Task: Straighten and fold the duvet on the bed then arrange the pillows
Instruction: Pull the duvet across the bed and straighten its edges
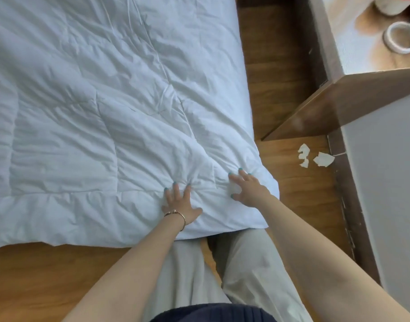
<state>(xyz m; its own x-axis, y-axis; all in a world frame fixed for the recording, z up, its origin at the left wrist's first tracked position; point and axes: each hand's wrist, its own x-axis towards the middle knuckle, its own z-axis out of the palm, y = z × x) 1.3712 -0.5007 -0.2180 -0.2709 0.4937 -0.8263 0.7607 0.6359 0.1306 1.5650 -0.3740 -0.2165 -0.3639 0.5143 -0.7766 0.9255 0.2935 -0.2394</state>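
Two bare forearms reach forward from the person standing at the near end of the bed, pale trousers visible below them. Both hands rest on the near right corner of the white duvet. The left hand, a thin bracelet on its wrist, lies palm down with fingers spread, pressing into the padding just behind the stitched border. The right hand sits just beside it, closer to the corner, fingers splayed and flat on the cloth; neither hand has gathered any fabric into a grip. Creases fan out from under both palms.

Beyond the hands the duvet lies spread across the whole bed, quilted and still rumpled, its near edge hanging over the wooden floor. To the right, scraps of white paper lie on the floor by a wooden desk holding a roll of tape.

This looks like the straightening step, smoothing the corner flat. No pillows are in view. Folding would next call for pinching hold of this corner and edge rather than pressing on them.
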